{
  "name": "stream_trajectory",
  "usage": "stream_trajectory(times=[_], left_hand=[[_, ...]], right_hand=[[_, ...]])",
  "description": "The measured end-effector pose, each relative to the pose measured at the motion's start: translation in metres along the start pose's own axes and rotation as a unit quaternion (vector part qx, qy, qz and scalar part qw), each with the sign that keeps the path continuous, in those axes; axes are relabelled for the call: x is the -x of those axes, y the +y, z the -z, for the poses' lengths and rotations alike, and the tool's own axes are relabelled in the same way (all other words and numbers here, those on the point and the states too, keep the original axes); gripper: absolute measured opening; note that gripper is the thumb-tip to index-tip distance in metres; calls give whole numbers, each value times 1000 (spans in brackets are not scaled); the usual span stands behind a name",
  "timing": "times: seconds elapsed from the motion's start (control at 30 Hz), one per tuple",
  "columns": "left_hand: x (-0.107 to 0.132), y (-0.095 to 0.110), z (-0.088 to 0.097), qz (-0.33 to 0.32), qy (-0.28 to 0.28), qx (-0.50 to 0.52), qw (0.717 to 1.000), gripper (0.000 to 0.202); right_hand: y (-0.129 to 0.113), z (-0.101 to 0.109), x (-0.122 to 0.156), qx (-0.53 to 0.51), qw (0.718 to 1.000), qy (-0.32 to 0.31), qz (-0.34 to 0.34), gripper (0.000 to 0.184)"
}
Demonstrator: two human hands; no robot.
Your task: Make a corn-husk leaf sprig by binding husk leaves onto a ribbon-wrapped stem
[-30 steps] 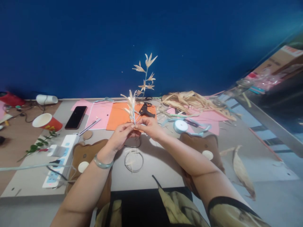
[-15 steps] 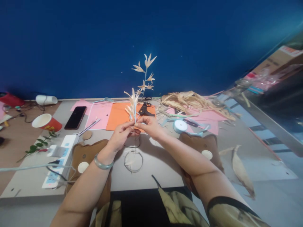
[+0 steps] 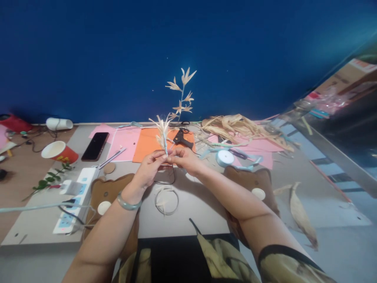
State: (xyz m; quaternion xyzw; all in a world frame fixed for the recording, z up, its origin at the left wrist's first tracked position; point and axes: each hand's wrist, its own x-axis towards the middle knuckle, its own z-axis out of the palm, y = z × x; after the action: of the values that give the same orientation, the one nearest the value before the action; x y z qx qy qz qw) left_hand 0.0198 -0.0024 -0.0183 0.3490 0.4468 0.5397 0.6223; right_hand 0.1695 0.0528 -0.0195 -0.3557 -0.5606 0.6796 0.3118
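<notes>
Both hands meet over the middle of the table, fingertips pinched together at the base of a pale corn-husk flower (image 3: 162, 129). Its petals fan upward, and light-blue wrapping shows on the stem just above the fingers. My left hand (image 3: 149, 168), with a bangle at the wrist, grips the stem from the left. From the right, my right hand (image 3: 188, 160) pinches at the same spot; its fingertips partly cover the stem. Behind them a black glue gun (image 3: 183, 138) lies on an orange sheet (image 3: 141, 146). Below the hands rests a wire coil (image 3: 167, 201).
A taller spray of husk flowers (image 3: 182, 96) stands against the blue wall. To the right are a tape roll (image 3: 224, 158) and a heap of dried husks (image 3: 232, 125). On the left are a phone (image 3: 95, 146), a red paper cup (image 3: 60, 152) and a power strip (image 3: 77, 200).
The flower has turned between my fingers, its petals now spreading more upward and to both sides. A thin wire hanging below my hands no longer shows. Both hands stay in nearly the same place.
</notes>
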Motion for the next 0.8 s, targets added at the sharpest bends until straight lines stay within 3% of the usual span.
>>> stream_trajectory(times=[0.33,0.8], left_hand=[[-1,1,0,-22,41,-20,999,34],[1,6,-2,-1,59,-26,998,40]], right_hand=[[-1,0,4,96,994,30,47,32],[-3,-5,8,108,992,17,57,29]])
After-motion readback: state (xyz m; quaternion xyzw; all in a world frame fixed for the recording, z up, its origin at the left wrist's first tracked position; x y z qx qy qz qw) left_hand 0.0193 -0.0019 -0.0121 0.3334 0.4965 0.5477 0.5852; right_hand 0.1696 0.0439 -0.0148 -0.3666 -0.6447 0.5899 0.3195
